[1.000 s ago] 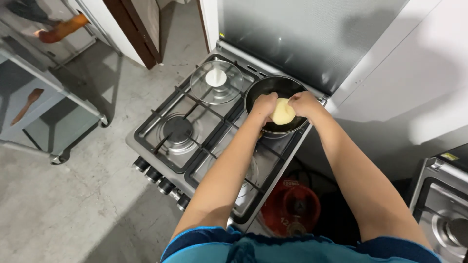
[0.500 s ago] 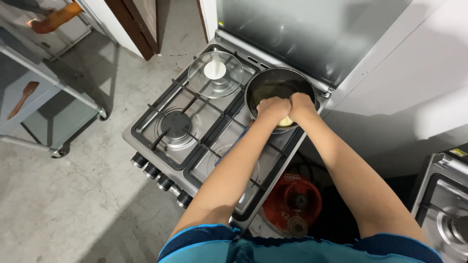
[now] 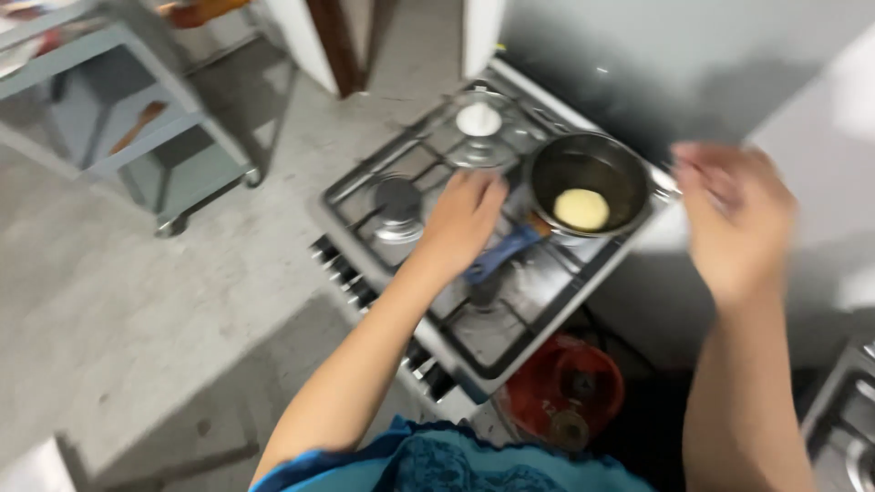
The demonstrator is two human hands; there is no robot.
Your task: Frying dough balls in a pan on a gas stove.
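Pan (image 3: pixel 588 178) sits on the back right burner of the stove (image 3: pixel 492 273). Pale round dough (image 3: pixel 581 209) lies flat inside the pan, untouched. Left hand (image 3: pixel 463 219) hovers left of the pan, above its blue handle (image 3: pixel 501 255); grip loose, fingers bent, holding nothing. Right hand (image 3: pixel 734 219) is right of the pan, blurred, grip wide, empty. Red gas cylinder (image 3: pixel 565 392) stands below the stove.

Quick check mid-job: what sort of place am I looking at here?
Most likely a home kitchen: a four-burner gas stove, a dark frying pan holding a pale round of dough, and a red gas cylinder on the floor.
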